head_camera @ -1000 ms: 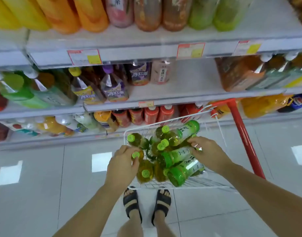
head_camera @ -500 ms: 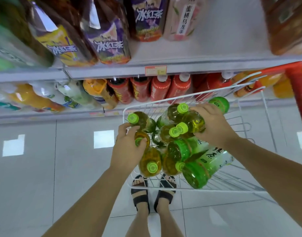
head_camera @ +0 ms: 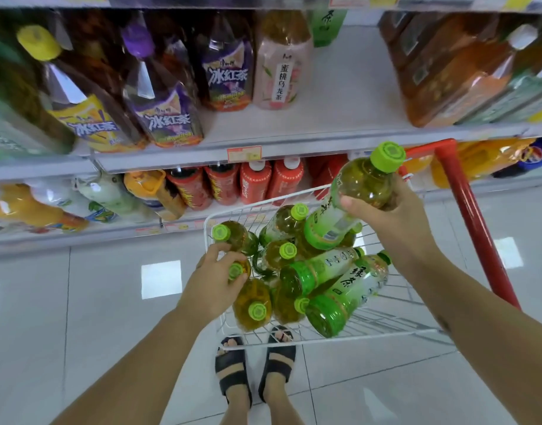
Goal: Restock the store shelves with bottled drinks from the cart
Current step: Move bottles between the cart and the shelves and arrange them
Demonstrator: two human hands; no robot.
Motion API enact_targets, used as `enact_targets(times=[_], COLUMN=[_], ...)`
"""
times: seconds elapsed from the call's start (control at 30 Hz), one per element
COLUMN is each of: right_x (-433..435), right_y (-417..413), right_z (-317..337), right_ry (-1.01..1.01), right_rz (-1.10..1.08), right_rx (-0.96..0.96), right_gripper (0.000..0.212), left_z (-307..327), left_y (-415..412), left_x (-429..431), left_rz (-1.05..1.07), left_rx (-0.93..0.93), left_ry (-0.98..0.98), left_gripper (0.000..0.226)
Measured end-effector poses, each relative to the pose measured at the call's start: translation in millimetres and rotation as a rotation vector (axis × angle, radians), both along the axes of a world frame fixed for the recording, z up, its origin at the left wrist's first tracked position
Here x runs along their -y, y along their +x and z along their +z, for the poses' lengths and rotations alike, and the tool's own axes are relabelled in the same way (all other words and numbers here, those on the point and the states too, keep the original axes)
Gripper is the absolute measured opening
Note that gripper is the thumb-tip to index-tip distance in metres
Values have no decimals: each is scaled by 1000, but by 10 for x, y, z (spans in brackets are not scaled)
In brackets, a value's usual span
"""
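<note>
Aloft, right hand (head_camera: 389,219) grips clear plastic bottle (head_camera: 360,187); left hand (head_camera: 214,283), a carted bottle (head_camera: 236,270).

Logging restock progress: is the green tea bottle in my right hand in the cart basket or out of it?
Out. The right hand grips the green tea bottle tilted, held above the bottles piled in the basket.

bare shelf (head_camera: 349,96) gap between pink bottle (head_camera: 282,61), orange bottles (head_camera: 447,78)

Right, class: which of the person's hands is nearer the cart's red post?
Right. The right hand, holding a raised bottle, is just left of the red post; the left hand grips another bottle at the opposite edge of the basket.
</note>
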State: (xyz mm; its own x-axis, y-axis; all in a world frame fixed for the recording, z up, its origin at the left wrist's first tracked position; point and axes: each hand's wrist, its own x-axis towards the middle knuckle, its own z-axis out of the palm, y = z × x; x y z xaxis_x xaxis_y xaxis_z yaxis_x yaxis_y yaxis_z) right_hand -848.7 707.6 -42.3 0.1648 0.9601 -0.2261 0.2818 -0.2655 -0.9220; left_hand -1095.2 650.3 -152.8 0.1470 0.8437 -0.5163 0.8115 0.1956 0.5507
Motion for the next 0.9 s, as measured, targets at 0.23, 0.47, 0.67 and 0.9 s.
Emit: enact_targets(times=[0.23,0.47,0.67,0.9], right_x=[223,361,272,510], right_y=[-142,22,795,1229], right_z=[65,223,107,-790], right_ry=[-119,-175,-380,-846], right_rz=[68,210,253,41], right_rx=[-33,-126,59,98], right_gripper=[39,28,31,58], left_z=[536,1022,959,665], left_y=[494,989,1187,1430], left_x=[-261,-226,-157,21], left_rz=[-51,86,186,360], left_rx=[155,727,625,510], left_ry=[-43,1,75,85], left_gripper=[77,67,66,76])
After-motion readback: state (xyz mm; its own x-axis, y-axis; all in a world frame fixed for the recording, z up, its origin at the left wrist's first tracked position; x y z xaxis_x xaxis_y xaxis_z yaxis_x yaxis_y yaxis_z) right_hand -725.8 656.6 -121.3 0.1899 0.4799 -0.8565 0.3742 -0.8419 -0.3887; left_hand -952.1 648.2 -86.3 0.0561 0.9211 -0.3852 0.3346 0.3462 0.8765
